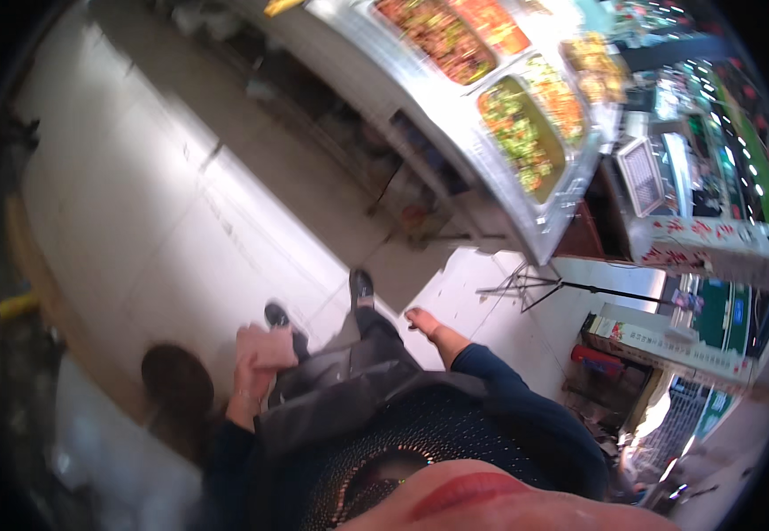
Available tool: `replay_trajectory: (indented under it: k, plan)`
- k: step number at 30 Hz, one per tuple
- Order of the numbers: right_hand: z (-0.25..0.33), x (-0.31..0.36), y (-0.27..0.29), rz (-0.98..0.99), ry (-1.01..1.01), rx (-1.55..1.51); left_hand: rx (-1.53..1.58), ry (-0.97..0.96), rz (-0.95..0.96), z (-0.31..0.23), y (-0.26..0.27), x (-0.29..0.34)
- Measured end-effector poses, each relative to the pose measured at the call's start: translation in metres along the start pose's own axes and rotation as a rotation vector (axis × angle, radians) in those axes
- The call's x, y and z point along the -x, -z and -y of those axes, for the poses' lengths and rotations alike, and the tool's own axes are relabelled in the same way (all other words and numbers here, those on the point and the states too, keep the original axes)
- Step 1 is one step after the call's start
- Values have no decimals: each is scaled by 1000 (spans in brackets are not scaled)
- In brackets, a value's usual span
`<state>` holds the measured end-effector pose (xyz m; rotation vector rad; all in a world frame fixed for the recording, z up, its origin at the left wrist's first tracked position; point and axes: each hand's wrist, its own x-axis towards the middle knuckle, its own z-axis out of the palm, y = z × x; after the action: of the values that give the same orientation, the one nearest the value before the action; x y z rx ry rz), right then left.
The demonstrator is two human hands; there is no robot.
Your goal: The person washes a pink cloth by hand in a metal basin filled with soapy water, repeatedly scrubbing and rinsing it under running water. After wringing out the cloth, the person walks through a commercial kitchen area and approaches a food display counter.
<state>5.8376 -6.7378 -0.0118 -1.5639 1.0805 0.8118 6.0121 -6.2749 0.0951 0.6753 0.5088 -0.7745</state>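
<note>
My left hand (250, 376) is closed on a flat, pale pink folded cloth (269, 346), which hangs in front of my dark apron (331, 376). The cloth hides part of the fingers. My right hand (422, 320) is held out to the right of my body, over the pale floor. Its fingers are loosely bent and a little apart, and no object shows in them. The nearest thing to it is the corner of a metal food counter (539, 243), well away from the fingers.
Metal trays of cut food (564, 168) sit in the counter at the upper right. A black thin-legged stand (561, 283) rises beside its corner. A round brown stool (177, 380) is at my left, by a curved edge. Pale tiled floor (136, 177) lies ahead.
</note>
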Motion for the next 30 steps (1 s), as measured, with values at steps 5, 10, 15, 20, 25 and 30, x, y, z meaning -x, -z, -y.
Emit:
replay_trajectory:
  k: [5,10,15,20,25,30]
  plan:
    - [12,-61,-43,162,12,-50,64,201,-359,24,56,-3]
    - [70,-152,-54,68,-136,-205,155,248,-465,49,62,-20]
    - [104,-240,-39,3,-216,-361,165,292,-531,54,44,-47]
    - [119,-328,-28,-166,-217,-461,154,245,-473,52,31,-73]
    - [124,-407,-27,-190,-205,-870,147,304,-527,56,33,-90]
    - [123,-469,-19,-27,-156,-1299,191,246,-528,61,32,-103]
